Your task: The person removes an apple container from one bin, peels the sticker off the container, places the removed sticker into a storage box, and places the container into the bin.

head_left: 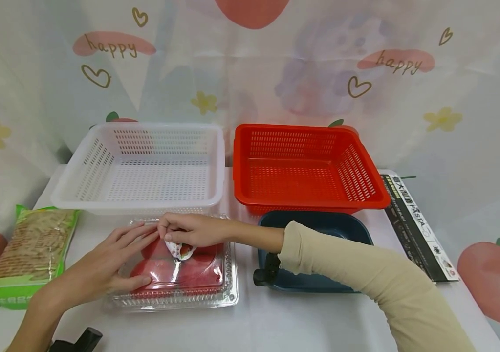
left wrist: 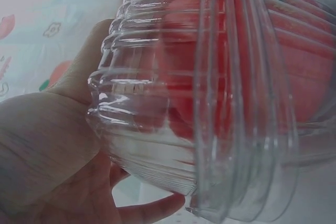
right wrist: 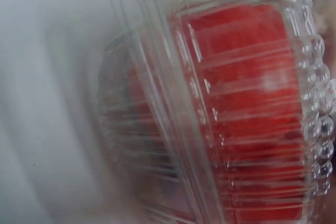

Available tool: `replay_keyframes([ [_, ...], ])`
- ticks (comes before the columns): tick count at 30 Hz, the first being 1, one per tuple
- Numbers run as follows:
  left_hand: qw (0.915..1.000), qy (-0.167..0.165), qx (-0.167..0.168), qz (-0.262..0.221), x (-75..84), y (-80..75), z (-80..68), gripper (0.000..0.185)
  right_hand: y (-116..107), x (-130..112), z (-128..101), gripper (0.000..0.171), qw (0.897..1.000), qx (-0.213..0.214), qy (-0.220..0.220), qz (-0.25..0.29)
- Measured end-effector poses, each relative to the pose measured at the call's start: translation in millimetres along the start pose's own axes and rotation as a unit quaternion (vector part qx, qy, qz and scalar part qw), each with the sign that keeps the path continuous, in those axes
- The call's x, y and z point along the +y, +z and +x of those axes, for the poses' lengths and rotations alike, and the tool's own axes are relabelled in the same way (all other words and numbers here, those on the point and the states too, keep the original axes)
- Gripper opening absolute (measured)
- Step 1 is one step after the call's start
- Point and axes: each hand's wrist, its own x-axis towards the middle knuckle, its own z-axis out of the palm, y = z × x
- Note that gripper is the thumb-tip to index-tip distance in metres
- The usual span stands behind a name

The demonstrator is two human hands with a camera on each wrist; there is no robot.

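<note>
A clear plastic clamshell box point(head_left: 228, 291) with red pieces inside stands at the front of the white table, its ribbed side wall close up in both wrist views. On its lid my left hand point(head_left: 102, 261) rests with fingers stretched out over the left part. The left wrist view shows the palm side of the left hand point(left wrist: 58, 145) beside the box's wall. Over the middle of the lid, my right hand point(head_left: 192, 230) pinches a white sticker point(head_left: 179, 250) with red print between curled fingers and thumb. Its edge lies against the lid.
Behind the box stand a white basket point(head_left: 219, 190) and a red basket point(head_left: 311, 200). A dark blue tray point(head_left: 311, 283) lies under my right forearm. To the left is a green-edged bag point(head_left: 30, 249) of brown sticks; at the right edge, a black-and-white pasta box point(head_left: 421, 230).
</note>
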Motion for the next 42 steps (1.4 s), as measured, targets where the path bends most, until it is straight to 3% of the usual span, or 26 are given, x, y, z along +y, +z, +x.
replay_keyframes([
  [5,0.9999,-0.005,-0.006,-0.013,-0.4,0.3,0.2,0.079,1,-1,-3,0.014,0.998,0.000,0.009,0.066],
  [11,0.9996,-0.013,-0.011,-0.022,0.0,0.5,-0.2,0.078,1,0,-3,0.019,0.998,0.008,0.000,0.055],
  [14,0.9995,-0.014,-0.013,-0.024,0.6,0.4,-0.4,0.078,0,2,-4,0.017,0.997,0.015,-0.009,0.075],
  [21,0.9998,-0.001,-0.008,-0.016,1.8,1.7,-0.9,0.079,-7,3,-10,0.010,0.979,0.088,-0.005,0.185],
  [24,0.9999,-0.001,-0.005,-0.016,2.6,2.4,-0.4,0.078,-12,-3,-27,0.010,0.977,0.093,-0.005,0.191],
  [30,0.9999,-0.001,-0.006,-0.013,3.3,-0.3,-0.2,0.078,-25,-11,-88,0.014,0.990,0.051,0.004,0.134],
  [35,0.9999,-0.003,-0.008,-0.014,2.0,-0.5,0.8,0.078,-34,-7,-146,0.016,0.997,0.023,0.051,0.057],
  [38,0.9998,-0.005,-0.009,-0.017,1.3,-0.5,1.1,0.079,-38,2,-178,0.014,0.996,-0.003,0.093,-0.010],
  [42,0.9997,-0.006,-0.007,-0.021,0.9,-1.4,1.0,0.079,-40,18,-210,0.011,0.982,-0.034,0.147,-0.114],
])
